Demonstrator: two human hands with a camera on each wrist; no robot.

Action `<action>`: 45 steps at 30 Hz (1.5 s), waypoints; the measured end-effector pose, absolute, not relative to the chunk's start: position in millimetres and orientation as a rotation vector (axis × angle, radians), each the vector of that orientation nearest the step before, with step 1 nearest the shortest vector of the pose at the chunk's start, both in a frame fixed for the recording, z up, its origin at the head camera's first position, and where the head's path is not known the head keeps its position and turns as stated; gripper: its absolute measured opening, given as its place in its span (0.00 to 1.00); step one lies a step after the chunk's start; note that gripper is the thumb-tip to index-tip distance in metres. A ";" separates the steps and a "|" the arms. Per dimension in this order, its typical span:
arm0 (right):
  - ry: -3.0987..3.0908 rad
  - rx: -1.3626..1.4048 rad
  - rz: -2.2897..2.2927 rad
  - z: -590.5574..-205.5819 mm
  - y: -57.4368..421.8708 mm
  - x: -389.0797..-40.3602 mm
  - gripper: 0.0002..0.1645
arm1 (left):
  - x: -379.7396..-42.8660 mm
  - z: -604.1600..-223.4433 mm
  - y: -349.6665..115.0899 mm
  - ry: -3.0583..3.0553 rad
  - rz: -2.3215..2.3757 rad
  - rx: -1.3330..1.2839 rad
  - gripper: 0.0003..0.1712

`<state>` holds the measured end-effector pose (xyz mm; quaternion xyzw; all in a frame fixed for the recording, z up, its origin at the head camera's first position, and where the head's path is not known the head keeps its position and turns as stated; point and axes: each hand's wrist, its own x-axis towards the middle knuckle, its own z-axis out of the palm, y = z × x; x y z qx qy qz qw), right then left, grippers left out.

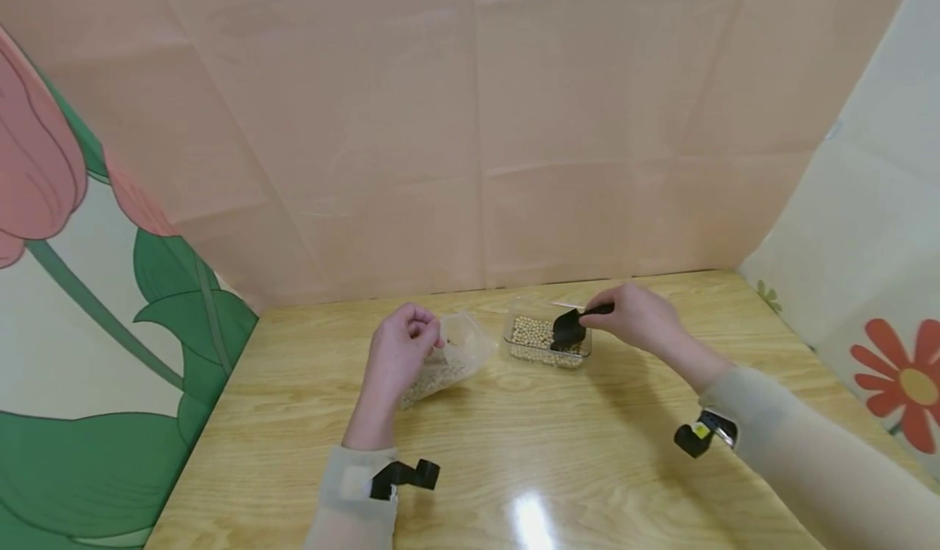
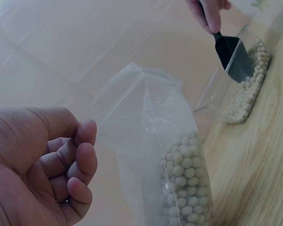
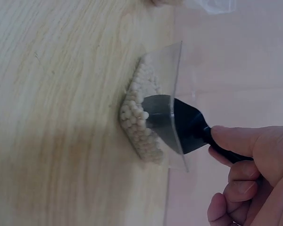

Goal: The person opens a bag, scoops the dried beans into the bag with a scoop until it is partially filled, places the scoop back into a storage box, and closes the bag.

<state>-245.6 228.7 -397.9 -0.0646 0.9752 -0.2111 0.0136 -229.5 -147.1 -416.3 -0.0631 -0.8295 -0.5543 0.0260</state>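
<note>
My right hand (image 1: pixel 637 315) grips the handle of a small black scoop (image 3: pixel 191 123). The scoop's blade dips into pale round beads inside a clear plastic box (image 1: pixel 547 354); in the right wrist view it shows through the box wall among the beads (image 3: pixel 134 115). My left hand (image 1: pixel 400 350), fingers curled, pinches the edge of a clear plastic bag (image 2: pixel 146 117) at its upper side. Similar beads (image 2: pixel 186 183) fill the lower part of that bag, which leans on the table left of the box. The pinched edge is thin and hard to make out.
Both bag and box are on a wood-grain table (image 1: pixel 514 452), toward its back edge. A pinkish sheet (image 1: pixel 477 142) hangs behind it. Printed flower panels stand at the left (image 1: pixel 81 330) and right (image 1: pixel 881 330). A black camera mount (image 1: pixel 404 476) sits on each wrist.
</note>
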 end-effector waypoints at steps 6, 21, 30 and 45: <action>2.979 -0.132 -0.867 -418.4 235.4 -248.6 0.23 | -229.6 -416.6 -147.1 -2.563 -1.690 -0.192 0.04; 2.822 0.068 -1.269 -454.6 227.7 -250.3 0.28 | -229.9 -417.4 -147.6 -2.567 -1.711 -0.194 0.04; 2.824 0.069 -1.261 -466.3 220.9 -253.3 0.28 | -230.7 -417.2 -147.5 -2.571 -1.714 -0.204 0.06; 2.740 0.114 -1.427 -477.0 214.6 -256.0 0.28 | -231.6 -419.1 -147.8 -2.565 -1.725 -0.206 0.05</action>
